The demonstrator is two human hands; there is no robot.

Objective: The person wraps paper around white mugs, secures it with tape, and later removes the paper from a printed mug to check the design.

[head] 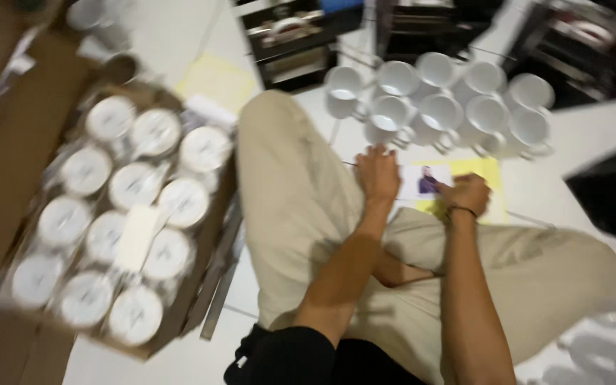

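I am mid-step, my left hand (377, 173) pressed flat and my right hand (468, 192) clenched on the printed sheet (433, 180) on the floor near the white mugs (438, 107), needing a steady, careful lift next.

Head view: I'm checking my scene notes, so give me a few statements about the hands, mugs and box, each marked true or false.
1. The left hand lies flat on a printed sheet on the floor. True.
2. The white mugs beyond the hands stand in a cluster, openings up. True.
3. The right hand holds a mug. False: it rests closed on the sheet by the yellow paper.
4. The cardboard box is at the person's right. False: it is at the left, full of wrapped mugs.
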